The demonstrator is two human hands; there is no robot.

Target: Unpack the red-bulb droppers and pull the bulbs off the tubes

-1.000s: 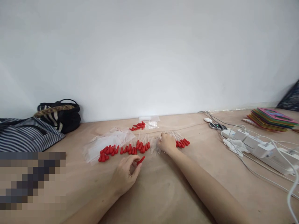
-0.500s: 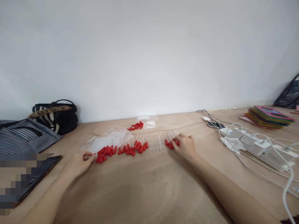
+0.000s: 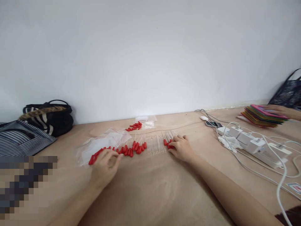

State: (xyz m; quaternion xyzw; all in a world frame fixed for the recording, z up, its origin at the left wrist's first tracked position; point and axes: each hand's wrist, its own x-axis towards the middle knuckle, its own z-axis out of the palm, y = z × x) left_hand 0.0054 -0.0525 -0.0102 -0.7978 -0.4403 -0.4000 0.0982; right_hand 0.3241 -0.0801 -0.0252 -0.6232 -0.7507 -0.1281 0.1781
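Tabletop: we look across a light-brown wooden table (image 3: pixel 150 194) with both hands over it.
Left hand: our left hand (image 3: pixel 105 164) is curled beside the left cluster of red, teardrop-shaped bulbs (image 3: pixel 128 151), hiding part of it; thumb and forefinger are close together, and we cannot tell whether they pinch anything.
Right hand: our right hand (image 3: pixel 182 149) has its fingers bent over a few bulbs at the row's right end; we cannot tell how firmly they grip.
Bulbs: they spread in a ragged row in front of us, most of them left of centre.
Tubes: thin, clear, straight tubes (image 3: pixel 155 146) lie side by side between the hands, and more fan out behind the bulbs.
Left bag: a crumpled, see-through plastic bag (image 3: pixel 94 146) lies flat behind the left cluster.
Right side: a long white power strip (image 3: pixel 268 157) bears white adapters (image 3: pixel 256 144) and tangled cables.
Far packet: a small clear plastic packet (image 3: pixel 149 121) and more red bulbs lie near the white wall (image 3: pixel 150 62).
Frames: another person's hand (image 3: pixel 276 110) rests on a stack of multicoloured flat frames (image 3: pixel 261 119).
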